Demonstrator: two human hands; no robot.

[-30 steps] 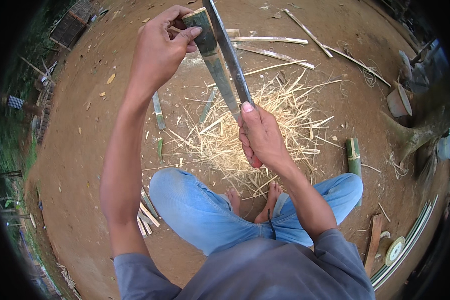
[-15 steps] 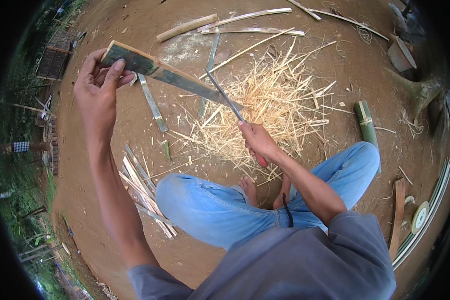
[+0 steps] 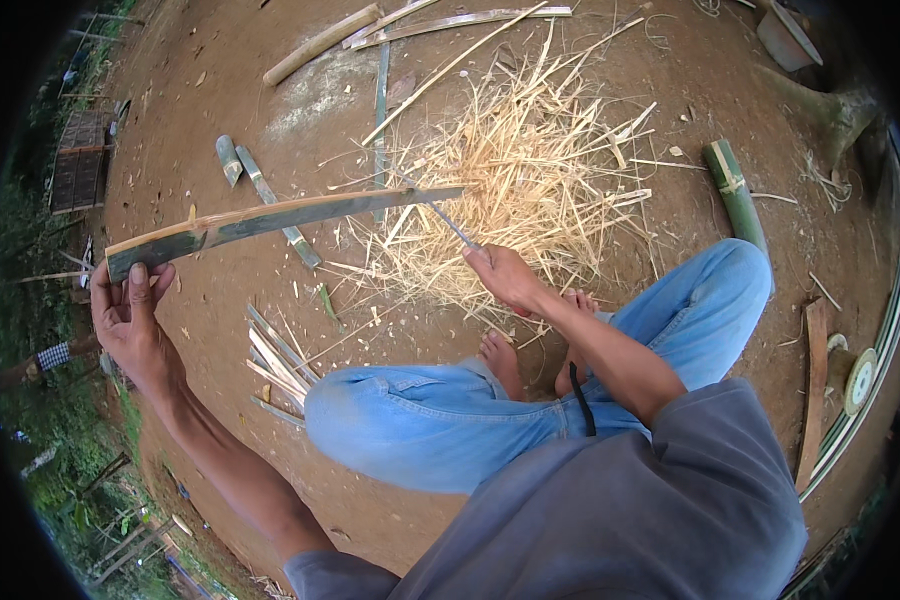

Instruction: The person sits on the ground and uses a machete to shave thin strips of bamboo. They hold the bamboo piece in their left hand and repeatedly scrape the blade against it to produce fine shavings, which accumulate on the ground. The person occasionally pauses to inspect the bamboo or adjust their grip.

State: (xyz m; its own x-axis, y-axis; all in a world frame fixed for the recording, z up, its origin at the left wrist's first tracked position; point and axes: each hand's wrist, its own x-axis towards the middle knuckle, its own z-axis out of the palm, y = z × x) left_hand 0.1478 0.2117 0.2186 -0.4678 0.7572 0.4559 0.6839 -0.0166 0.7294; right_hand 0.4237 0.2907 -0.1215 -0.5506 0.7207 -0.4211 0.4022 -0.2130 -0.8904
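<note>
My left hand (image 3: 135,310) pinches the near-left end of a long bamboo strip (image 3: 280,214), green on its face and pale along the upper edge. The strip stretches rightward, its far end above a heap of pale bamboo shavings (image 3: 530,190). My right hand (image 3: 508,278) is wrapped round the handle of a knife (image 3: 452,222); a bit of red handle shows below the fist. The thin blade slants up and left, meeting the strip close to its far end. Whether the edge is sunk into the bamboo I cannot tell.
Split bamboo pieces (image 3: 282,355) lie by my left knee. A green bamboo section (image 3: 736,195) stands beyond my right knee. At the back are a bamboo pole (image 3: 322,45) and a bucket (image 3: 788,38). A wooden board (image 3: 812,390) lies at the right.
My left hand has moved left and down, pulling the strip with it, so the knife now meets it nearer the far end. My right hand has shifted slightly left. The head view has shifted too.
</note>
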